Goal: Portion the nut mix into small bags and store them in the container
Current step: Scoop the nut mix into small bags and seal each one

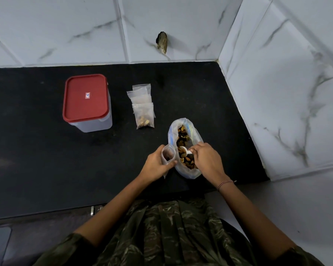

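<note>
I note a black desk (37, 150) bounded by marble-tiled wall at the rear and on the right, with broad bare surface along its left and front. At left stands a translucent container (88, 120) with its red lid (85, 97) shut; I cannot tell its contents. Well apart, to its right, lies a short overlapping row of small bags (142, 104), the nearest one showing nuts at its bottom. Near the front right, the large nut mix bag (183, 144) stands open, full of brown pieces. My left hand (157, 166) is wrapped around an upright small bag (168, 154), mouth open, touching the large bag's left side. My right hand (207, 160) reaches over the large bag from the right, fingers pinched on a white scoop (183, 150) set in the nuts.
</note>
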Motion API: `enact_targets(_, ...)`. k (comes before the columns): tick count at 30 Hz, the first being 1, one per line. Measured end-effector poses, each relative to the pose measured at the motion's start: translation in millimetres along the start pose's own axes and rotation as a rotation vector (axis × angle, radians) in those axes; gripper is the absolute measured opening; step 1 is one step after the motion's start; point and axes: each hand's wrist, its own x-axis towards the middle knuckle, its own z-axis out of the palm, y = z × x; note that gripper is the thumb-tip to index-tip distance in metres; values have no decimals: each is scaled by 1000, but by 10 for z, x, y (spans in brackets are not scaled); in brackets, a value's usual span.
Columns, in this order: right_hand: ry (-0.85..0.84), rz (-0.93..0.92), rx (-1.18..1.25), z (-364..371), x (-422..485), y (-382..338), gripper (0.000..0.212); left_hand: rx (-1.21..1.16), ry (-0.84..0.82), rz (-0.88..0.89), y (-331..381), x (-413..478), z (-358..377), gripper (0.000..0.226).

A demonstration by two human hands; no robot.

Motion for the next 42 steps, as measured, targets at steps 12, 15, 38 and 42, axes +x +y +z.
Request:
enact_targets(12, -80, 566, 708, 76, 73, 67, 25, -16, 10, 42, -54, -34, 85, 34)
enact_targets(15, -74, 560, 767, 91, 40, 96, 27, -17, 26, 55, -69, -51, 93, 34)
enact_targets(38, -44, 358, 407, 36, 91, 55, 28, 60, 25, 79, -88, -50, 93, 42)
enact_targets(42, -18, 420, 506, -35, 90, 90, 28, 108, 68, 61, -131, -49, 84, 39)
